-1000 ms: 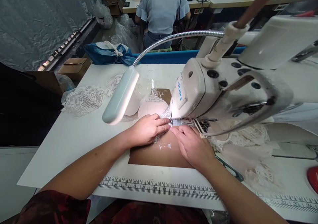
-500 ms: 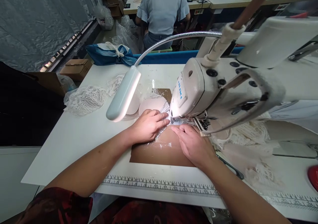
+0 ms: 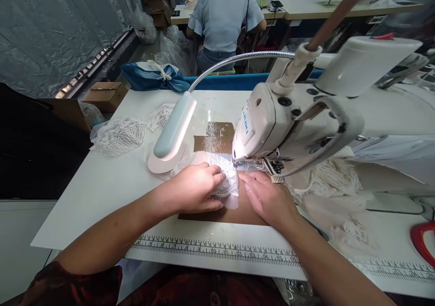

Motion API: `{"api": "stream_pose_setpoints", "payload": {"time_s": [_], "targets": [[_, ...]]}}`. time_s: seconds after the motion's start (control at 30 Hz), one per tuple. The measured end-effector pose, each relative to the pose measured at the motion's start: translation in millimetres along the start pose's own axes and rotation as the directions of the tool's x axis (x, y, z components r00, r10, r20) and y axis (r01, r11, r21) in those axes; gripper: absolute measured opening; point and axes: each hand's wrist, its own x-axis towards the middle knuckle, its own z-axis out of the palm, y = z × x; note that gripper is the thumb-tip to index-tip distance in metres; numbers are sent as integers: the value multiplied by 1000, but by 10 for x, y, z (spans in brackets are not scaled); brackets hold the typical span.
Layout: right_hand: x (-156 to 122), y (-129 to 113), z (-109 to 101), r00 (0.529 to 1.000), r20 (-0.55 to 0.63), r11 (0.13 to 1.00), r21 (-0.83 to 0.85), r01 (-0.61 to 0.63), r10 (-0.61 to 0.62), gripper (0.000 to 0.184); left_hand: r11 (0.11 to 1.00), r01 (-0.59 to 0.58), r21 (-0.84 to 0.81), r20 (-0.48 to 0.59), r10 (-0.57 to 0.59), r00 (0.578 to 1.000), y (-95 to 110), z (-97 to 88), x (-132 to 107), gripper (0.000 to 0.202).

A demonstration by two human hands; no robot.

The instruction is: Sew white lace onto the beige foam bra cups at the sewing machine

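White lace (image 3: 224, 174), a small scalloped piece, lies on the bench (image 3: 112, 184) just in front of the sewing machine (image 3: 268, 120), its far edge running under the machine's head. The left hand (image 3: 193, 189) rests on top of it, fingers (image 3: 215, 175) close together and pressed flat on the lace rather than pinching it. The right hand (image 3: 268, 198) lies just beside it on a brown sheet (image 3: 239, 214), palm down, fingers straight and together, their tips near the presser foot. Whether the needle is down in the lace I cannot tell; the machine's head hides it. A gooseneck lamp (image 3: 175, 127) hangs over a pale moulded cup (image 3: 159, 164). More lace (image 3: 117, 135) is heaped well to the left. A printed ruler strip (image 3: 217, 250) runs along the bench's near edge.
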Motion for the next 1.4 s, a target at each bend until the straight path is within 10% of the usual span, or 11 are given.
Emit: {"api": "stream_pose_setpoints", "payload": {"time_s": [0.37,0.67,1.4], "targets": [[-4,-14,-26,999,37,990,139,-11,5,35,987,-56,-149,-119,39,992,0,306,149,28],[-15,-72,23,970,-69,953,181,243,-234,17,947,-92,-307,-159,44,986,-56,246,126,21],[-42,-73,50,972,-131,963,160,215,-195,20,991,-104,82,-277,123,953,-74,485,256,37]]}}
